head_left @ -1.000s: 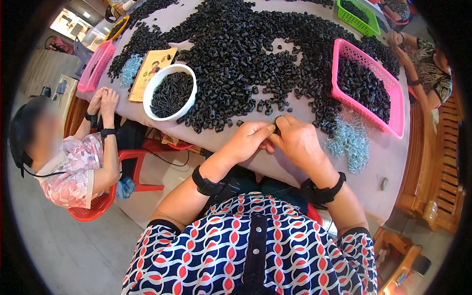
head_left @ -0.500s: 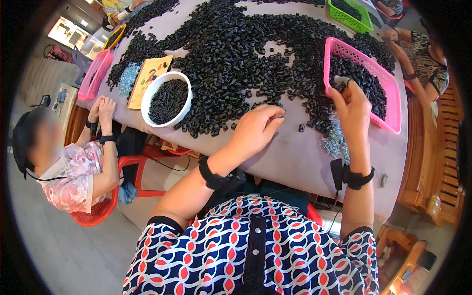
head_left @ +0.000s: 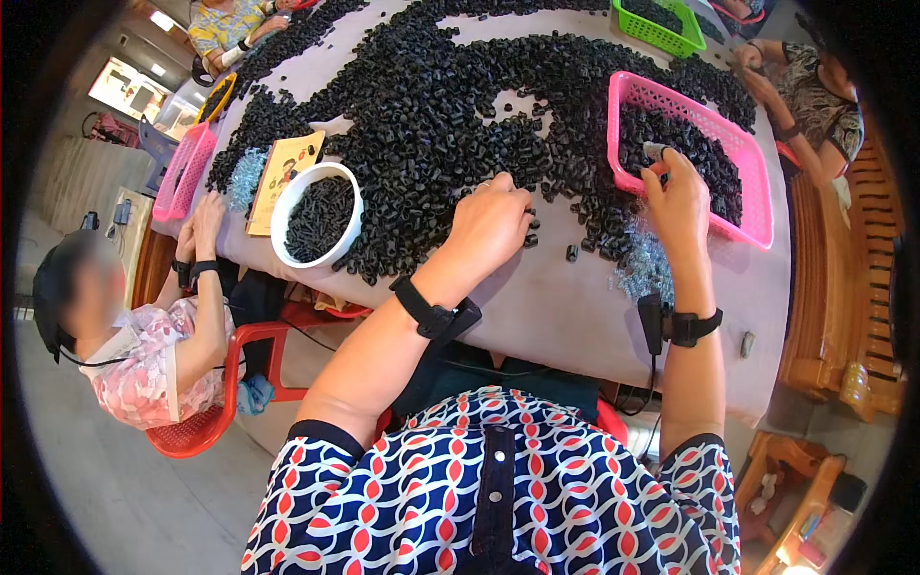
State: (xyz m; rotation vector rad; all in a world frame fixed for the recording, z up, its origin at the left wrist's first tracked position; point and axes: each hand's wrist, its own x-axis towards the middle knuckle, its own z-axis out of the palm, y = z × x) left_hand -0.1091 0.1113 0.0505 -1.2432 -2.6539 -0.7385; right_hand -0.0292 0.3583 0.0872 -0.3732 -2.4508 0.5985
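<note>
Black plastic pieces [head_left: 422, 125] spread across the table in a great heap, with more filling the pink basket [head_left: 757, 196] on the right, and the hands are working two spots at once! A second ago they met near the table edge; now they are well apart. The left hand [head_left: 489, 225] has moved from the heap's near fringe onto the pieces, fingers curled down. Whether it has hold of one, I cannot tell; the back of the hand hides it. The right hand [head_left: 680, 201] stays over the basket's near-left side, thumb and fingers bent close together. Something greyish shows at its fingertips, a finger cover or a held bit; I cannot say which.

So it looks like a moment of fetching from two supplies, with nothing being joined between the hands.

Around them: a white bowl [head_left: 347, 240] of thin dark rods, a yellow booklet [head_left: 278, 187] just beside it, and a lone black piece [head_left: 572, 253] on the cloth between the hands. Clear bluish bits [head_left: 640, 264] lie just left of the right forearm, near a dangling black box [head_left: 652, 321], an awkward thing to trail past them. The basket's raised wall is the other obstacle, and that right hand reaches over it.
</note>
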